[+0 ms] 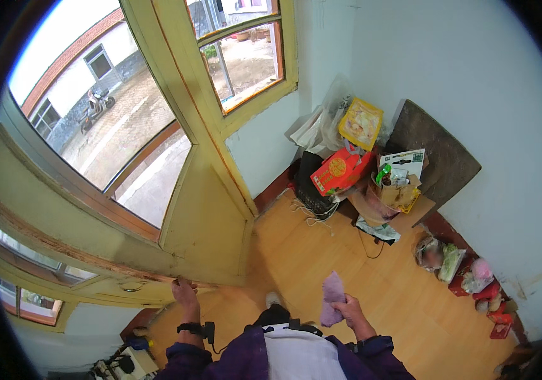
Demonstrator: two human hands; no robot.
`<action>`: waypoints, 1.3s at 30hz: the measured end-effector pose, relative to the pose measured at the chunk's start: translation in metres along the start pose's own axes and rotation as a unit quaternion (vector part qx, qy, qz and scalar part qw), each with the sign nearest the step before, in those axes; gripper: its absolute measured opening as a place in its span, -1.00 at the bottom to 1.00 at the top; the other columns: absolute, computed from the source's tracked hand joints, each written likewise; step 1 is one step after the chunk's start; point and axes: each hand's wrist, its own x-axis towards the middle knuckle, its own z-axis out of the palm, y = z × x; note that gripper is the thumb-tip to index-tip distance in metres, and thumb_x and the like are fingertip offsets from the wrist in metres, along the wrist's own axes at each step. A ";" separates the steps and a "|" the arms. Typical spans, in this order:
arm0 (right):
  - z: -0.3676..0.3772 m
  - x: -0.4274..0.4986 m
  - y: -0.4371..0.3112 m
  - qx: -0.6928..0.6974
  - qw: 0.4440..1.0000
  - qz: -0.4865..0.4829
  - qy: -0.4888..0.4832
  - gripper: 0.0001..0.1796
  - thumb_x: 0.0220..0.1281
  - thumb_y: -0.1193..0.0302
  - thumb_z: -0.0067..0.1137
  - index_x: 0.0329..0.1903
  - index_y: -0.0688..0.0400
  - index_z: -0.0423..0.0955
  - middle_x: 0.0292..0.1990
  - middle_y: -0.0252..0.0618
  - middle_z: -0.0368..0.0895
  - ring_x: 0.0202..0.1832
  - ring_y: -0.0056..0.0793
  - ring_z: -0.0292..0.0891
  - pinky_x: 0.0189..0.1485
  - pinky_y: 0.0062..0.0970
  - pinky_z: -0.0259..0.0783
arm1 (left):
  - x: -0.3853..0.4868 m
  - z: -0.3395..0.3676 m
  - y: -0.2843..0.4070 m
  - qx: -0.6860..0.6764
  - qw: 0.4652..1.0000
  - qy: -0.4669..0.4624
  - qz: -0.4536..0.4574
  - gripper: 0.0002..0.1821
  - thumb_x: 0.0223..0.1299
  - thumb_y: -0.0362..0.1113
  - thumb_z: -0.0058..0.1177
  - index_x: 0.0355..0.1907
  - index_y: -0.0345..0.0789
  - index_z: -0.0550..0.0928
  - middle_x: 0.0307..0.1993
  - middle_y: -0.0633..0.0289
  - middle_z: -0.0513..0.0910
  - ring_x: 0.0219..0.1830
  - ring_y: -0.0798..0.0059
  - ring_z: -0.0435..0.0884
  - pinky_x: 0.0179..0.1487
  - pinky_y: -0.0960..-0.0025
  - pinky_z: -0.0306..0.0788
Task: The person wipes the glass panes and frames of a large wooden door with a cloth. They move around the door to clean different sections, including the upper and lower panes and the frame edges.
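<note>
My left hand [186,293] has its fingers curled on the worn edge of a yellow-painted wooden door [209,228] with a glass pane. Just left of that hand, a metal pull handle [131,287] shows on yellow woodwork. In my right hand [352,312] is a lilac cloth [331,299], pinched at its middle between thumb and fingers. It hangs free in front of my body, above the wood-look floor [294,256], with one end pointing away from me. The undersides of the left fingers are hidden.
In the corner ahead stand a red gift box [339,171], a bin heaped with cardboard [387,194], plastic bags [318,126] and a dark board [437,147] leaning on the wall. Bagged items [451,261] line the right skirting. Through the glass, a scooter [94,107] stands in a yard.
</note>
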 end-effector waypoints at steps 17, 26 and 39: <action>0.179 0.148 -0.140 -0.062 0.990 -0.004 -0.125 -0.55 0.06 0.52 0.31 0.08 0.31 0.56 -0.12 -0.22 0.70 -0.14 -0.42 0.64 -0.02 -0.39 0.56 | 0.109 -0.010 0.030 -0.100 0.986 0.111 -0.070 -0.71 0.54 -0.09 -0.13 -0.16 -0.31 0.46 -0.43 0.19 0.59 -0.54 0.47 0.57 -0.51 0.39 0.41; 0.184 0.276 -0.208 -0.004 0.983 -0.001 -0.186 -0.54 0.05 0.58 0.29 0.08 0.32 0.52 -0.08 -0.22 0.68 -0.08 -0.39 0.64 0.08 -0.37 0.54 | 0.108 0.053 0.047 -0.087 0.988 0.083 -0.094 -0.82 0.46 -0.28 -0.03 -0.07 -0.37 0.51 -0.44 0.18 0.62 -0.51 0.44 0.61 -0.49 0.36 0.47; 0.181 0.532 -0.448 0.000 0.979 -0.196 -0.060 -0.55 0.01 0.55 0.33 0.04 0.30 0.56 -0.06 -0.16 0.71 -0.08 -0.35 0.63 0.06 -0.32 0.51 | 0.003 0.207 0.068 0.026 0.985 -0.037 -0.168 -0.77 0.36 -0.33 0.03 -0.06 -0.45 0.57 -0.38 0.12 0.66 -0.49 0.42 0.68 -0.40 0.38 0.55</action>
